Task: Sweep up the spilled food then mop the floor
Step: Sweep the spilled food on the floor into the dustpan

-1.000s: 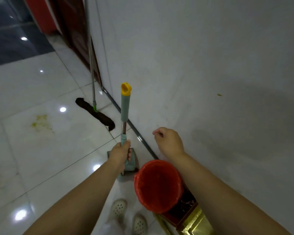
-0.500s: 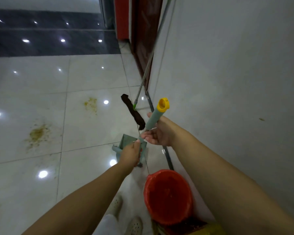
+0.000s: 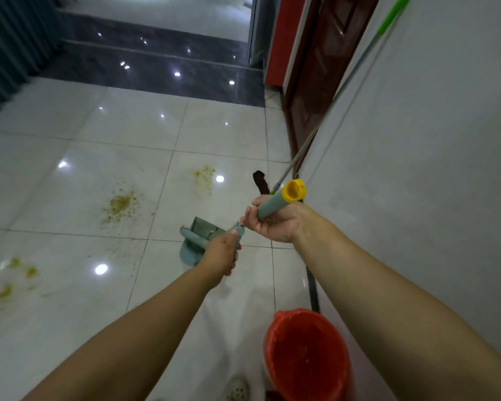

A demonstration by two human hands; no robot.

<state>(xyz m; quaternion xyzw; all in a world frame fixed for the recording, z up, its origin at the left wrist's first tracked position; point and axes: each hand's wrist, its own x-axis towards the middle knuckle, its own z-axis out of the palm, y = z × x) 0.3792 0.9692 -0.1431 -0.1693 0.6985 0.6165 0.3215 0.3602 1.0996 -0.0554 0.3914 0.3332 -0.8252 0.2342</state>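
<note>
My right hand (image 3: 274, 219) grips the upper part of a grey-green handle with a yellow cap (image 3: 293, 190). My left hand (image 3: 223, 251) holds the same handle lower down. Below them the grey-green dustpan (image 3: 198, 235) rests on the white tiles. Yellow-brown spilled food lies in patches on the floor: one in the middle (image 3: 119, 205), a smaller one farther off (image 3: 204, 176), and blobs at the left (image 3: 18, 277). A mop (image 3: 342, 91) with a dark head (image 3: 261, 182) leans against the right wall.
A red bucket (image 3: 307, 357) stands by the wall at my feet. The grey wall (image 3: 431, 140) runs along the right, with a dark brown door (image 3: 321, 68) farther on. Dark tiles form a step at the back. My shoe (image 3: 237, 389) shows at the bottom.
My right hand has come in from the bucket side and closed around the handle near the yellow cap. The view has swung left, bringing more spilled food into sight.
</note>
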